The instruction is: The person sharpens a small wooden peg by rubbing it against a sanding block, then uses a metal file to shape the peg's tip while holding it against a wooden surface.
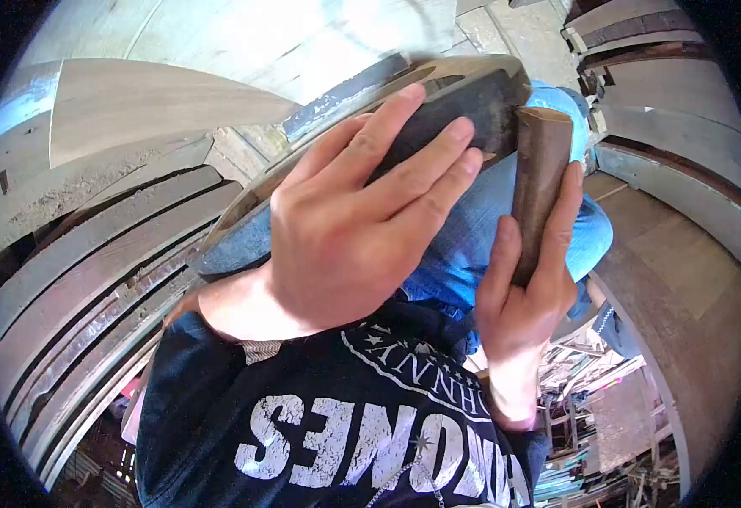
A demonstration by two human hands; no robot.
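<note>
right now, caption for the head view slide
Left hand flat on a dark metal blade, right hand gripping a brown wooden handle, above blue jeans.

Weathered grey planks [91, 271] stacked at left, pale concrete slabs [243, 42] above, brown boards [683, 127] at right, scrap clutter [595, 406] lower right, hard daylight

bright daylight, fisheye frame with black corners

strong light comes from above and ahead and washes the pale boards [243, 34] at the top almost to white glare. the back of the left hand [336, 229] is evenly lit and sharp. the right hand [527, 288] and the wooden handle [539, 178] it grips sit slightly in shade. the dark metal head [472, 93] shows little detail. the print on the black shirt [319, 423] is crisp. the planks [91, 279] bow hard towards the rim, and the clutter [590, 423] at lower right is small and soft.
</note>
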